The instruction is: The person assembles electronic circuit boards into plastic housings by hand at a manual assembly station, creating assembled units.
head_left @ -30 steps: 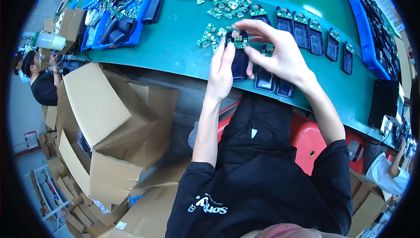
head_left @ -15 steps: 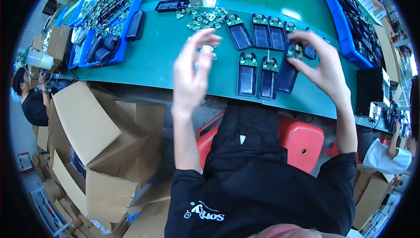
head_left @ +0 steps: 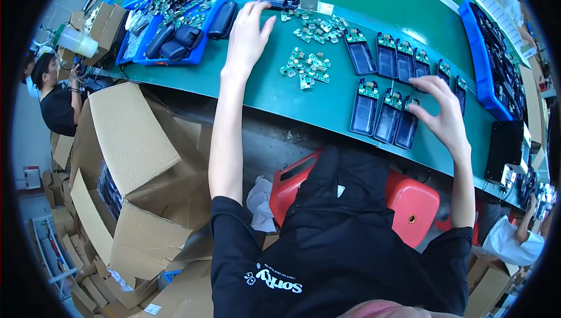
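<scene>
Along the near edge of the green bench (head_left: 327,105): rightmost shell (head_left: 405,133) just left of right hand (head_left: 446,116).
Shell's long axis points away from the person, far end leaning right. Right thumb and fingers parted there, no grip seen; contact unclear. Left hand (head_left: 246,36) loosely spread, apparently empty, nearer the crosswise back shell (head_left: 283,2).

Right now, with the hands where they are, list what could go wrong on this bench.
The right hand is close over the rightmost front tray; a brush might knock it askew.
That tray lies near the edge of the green table, so a firm nudge could tip it off.
Loose circuit boards lie heaped between the right hand and the left hand; a sweep could scatter them.
</scene>
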`<move>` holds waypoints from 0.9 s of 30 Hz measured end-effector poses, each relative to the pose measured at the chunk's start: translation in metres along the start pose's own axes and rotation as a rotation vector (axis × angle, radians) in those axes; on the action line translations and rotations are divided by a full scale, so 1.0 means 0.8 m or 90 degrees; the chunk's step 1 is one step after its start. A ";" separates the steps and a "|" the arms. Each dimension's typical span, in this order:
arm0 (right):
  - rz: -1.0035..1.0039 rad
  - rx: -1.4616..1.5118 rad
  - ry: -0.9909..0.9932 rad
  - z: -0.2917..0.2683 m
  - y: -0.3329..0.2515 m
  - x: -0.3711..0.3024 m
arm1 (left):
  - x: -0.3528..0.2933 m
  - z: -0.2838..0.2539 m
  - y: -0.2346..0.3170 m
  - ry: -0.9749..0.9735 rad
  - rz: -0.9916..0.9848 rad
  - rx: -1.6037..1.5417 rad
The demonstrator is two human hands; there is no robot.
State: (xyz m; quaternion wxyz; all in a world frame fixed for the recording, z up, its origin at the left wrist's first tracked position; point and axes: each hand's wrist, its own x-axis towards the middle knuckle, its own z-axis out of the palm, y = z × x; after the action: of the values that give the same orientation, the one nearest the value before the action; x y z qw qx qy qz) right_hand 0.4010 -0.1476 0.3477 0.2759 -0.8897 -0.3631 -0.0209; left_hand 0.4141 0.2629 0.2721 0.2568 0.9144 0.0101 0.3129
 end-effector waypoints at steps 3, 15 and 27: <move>-0.033 0.033 0.016 -0.007 -0.027 0.034 | 0.048 0.032 -0.032 0.024 0.148 0.080; -0.024 -0.048 -0.013 0.087 0.018 0.244 | 0.047 0.003 -0.024 -0.109 0.083 0.333; 0.069 -0.188 -0.118 0.102 0.021 0.268 | -0.065 -0.023 0.065 0.009 -0.296 -0.388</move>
State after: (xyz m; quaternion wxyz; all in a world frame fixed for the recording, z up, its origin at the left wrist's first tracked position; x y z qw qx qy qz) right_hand 0.5568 0.0199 0.3213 0.1087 -0.9370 -0.3311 0.0230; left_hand 0.3543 0.2169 0.2802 0.5808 0.7672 0.1257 0.2414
